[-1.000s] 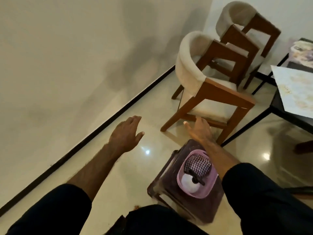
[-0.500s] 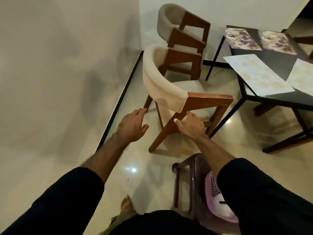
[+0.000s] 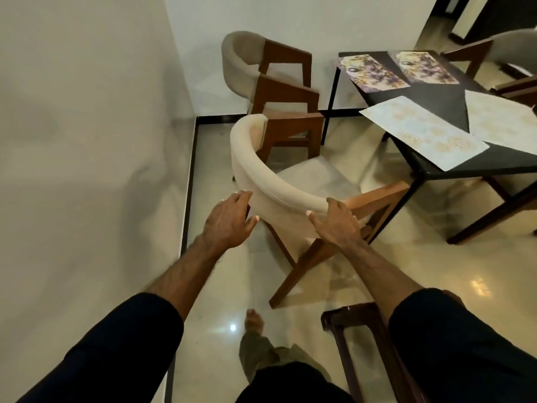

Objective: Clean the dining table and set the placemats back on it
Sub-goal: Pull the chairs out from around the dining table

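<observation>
Dining table (image 3: 447, 97) cut off rightward

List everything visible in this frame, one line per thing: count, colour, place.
dining table: 1, black, upper right.
placemats: 4, two pale, two purple floral, on the table.
near chair: 1, cream back, wood frame, centre.
other chairs: 2, grey and wood; one in the corner, one at upper right.
stool: 1, dark brown, bottom right.
left hand: at the near chair's back.
right hand: on the back's right end.
foot: 1, bare, bottom centre.
</observation>
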